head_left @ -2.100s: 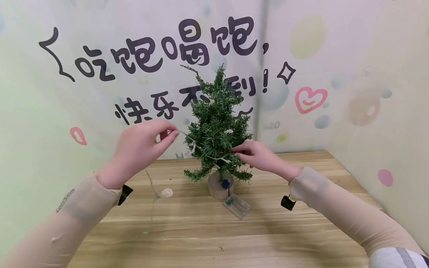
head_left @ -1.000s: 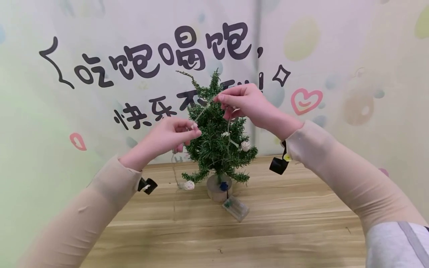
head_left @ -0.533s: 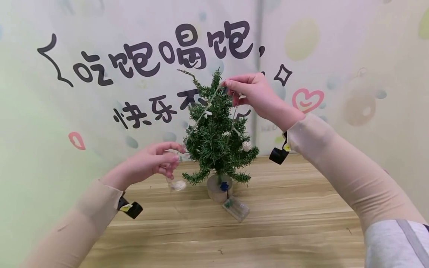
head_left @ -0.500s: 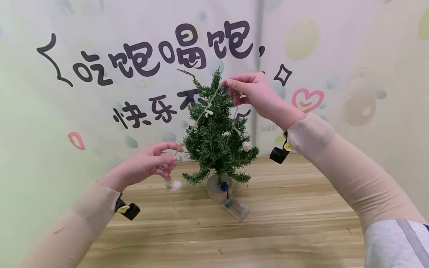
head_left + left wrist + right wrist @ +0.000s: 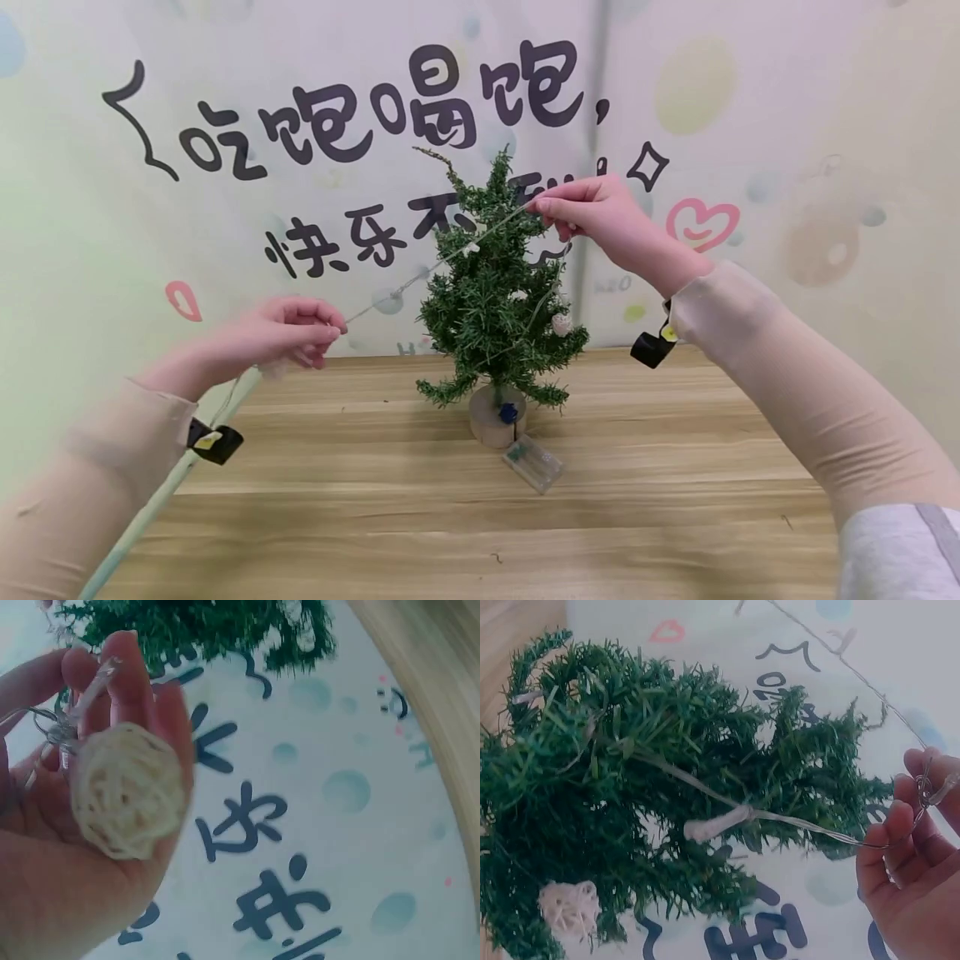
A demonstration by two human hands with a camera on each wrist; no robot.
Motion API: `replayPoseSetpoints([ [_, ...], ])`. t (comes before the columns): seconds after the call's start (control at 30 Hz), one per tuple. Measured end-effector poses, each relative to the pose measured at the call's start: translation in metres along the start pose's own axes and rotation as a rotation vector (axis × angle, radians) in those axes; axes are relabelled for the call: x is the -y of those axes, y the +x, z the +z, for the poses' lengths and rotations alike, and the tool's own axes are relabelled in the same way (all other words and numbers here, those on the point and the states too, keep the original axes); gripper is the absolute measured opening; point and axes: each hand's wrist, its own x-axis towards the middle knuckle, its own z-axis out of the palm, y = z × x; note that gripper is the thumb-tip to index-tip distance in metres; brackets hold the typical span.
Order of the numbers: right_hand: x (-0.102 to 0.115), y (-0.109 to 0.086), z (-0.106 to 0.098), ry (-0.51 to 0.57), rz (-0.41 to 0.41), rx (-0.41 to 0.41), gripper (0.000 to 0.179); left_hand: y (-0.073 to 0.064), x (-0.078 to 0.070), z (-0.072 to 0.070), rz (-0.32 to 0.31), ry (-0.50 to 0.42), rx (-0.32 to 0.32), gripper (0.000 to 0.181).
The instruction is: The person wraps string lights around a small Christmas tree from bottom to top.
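A small artificial Christmas tree (image 5: 487, 317) stands upright on its round wooden base (image 5: 491, 425). My right hand (image 5: 611, 221), right of the treetop, pinches the wire of a string of lights (image 5: 450, 257). Left of the tree, my left hand (image 5: 273, 337) grips the same wire, which stretches slantwise across the front of the upper branches. In the left wrist view a white woven ball (image 5: 129, 793) on the string lies against the left palm. The right wrist view shows wire running from the right fingers into the branches, with another woven ball (image 5: 570, 909) at the tree.
A clear battery box (image 5: 534, 463) lies on the wooden table (image 5: 360, 500) in front of the base. A blue piece (image 5: 508, 413) sits at the base's front. The printed wall (image 5: 787, 167) rises close behind the tree.
My left hand has moved away leftward from the tree, drawing the wire out into a straight line. My right hand went up from the lower right branches to beside the treetop with the wire.
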Motion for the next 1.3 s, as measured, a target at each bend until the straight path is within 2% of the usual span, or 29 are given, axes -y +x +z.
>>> replayPoseSetpoints([
  [0.1, -0.001, -0.003, -0.006, -0.004, 0.002, -0.025, 0.012, -0.003, -0.008, -0.011, 0.042, 0.034, -0.008, 0.02],
  [0.2, -0.003, -0.007, -0.013, -0.012, 0.018, -0.05, 0.012, -0.005, -0.017, -0.021, 0.1, 0.029, -0.002, 0.018],
  [0.3, -0.009, -0.012, -0.02, -0.032, 0.029, -0.059, 0.013, -0.006, -0.03, -0.028, 0.12, 0.089, 0.007, 0.014],
  [0.5, -0.021, -0.02, -0.03, -0.064, 0.051, -0.1, 0.014, -0.004, -0.061, -0.034, 0.098, 0.376, 0.035, 0.012],
  [0.6, -0.025, -0.022, -0.033, -0.106, 0.042, -0.112, 0.015, 0.0, -0.075, -0.033, 0.15, 0.605, -0.011, 0.006],
  [0.67, -0.026, -0.024, -0.034, -0.156, 0.02, -0.114, 0.018, 0.003, -0.084, -0.032, 0.228, 0.809, -0.085, 0.008],
  [0.7, -0.028, -0.024, -0.034, -0.186, 0.001, -0.117, 0.019, 0.005, -0.089, -0.031, 0.276, 0.92, -0.141, 0.011],
  [0.77, -0.03, -0.025, -0.034, -0.248, -0.061, -0.123, 0.02, 0.008, -0.098, -0.029, 0.398, 1.122, -0.284, 0.016],
  [0.83, -0.032, -0.028, -0.033, -0.304, -0.144, -0.134, 0.018, 0.013, -0.106, -0.028, 0.536, 1.276, -0.44, 0.019],
  [0.93, -0.035, -0.032, -0.033, -0.407, -0.274, -0.159, 0.01, 0.023, -0.118, -0.025, 0.701, 1.399, -0.666, 0.024],
  [1.0, -0.037, -0.035, -0.033, -0.485, -0.335, -0.178, 0.011, 0.032, -0.127, -0.025, 0.758, 1.437, -0.764, 0.027],
  [1.07, -0.039, -0.037, -0.033, -0.534, -0.353, -0.193, 0.015, 0.042, -0.137, -0.024, 0.765, 1.431, -0.818, 0.03],
  [1.13, -0.04, -0.039, -0.033, -0.554, -0.328, -0.205, 0.018, 0.053, -0.148, -0.025, 0.73, 1.403, -0.829, 0.032],
  [1.2, -0.041, -0.039, -0.031, -0.553, -0.27, -0.209, 0.021, 0.065, -0.159, -0.026, 0.659, 1.35, -0.808, 0.034],
  [1.3, -0.041, -0.037, -0.028, -0.529, -0.175, -0.196, 0.03, 0.082, -0.174, -0.03, 0.521, 1.271, -0.743, 0.041],
])
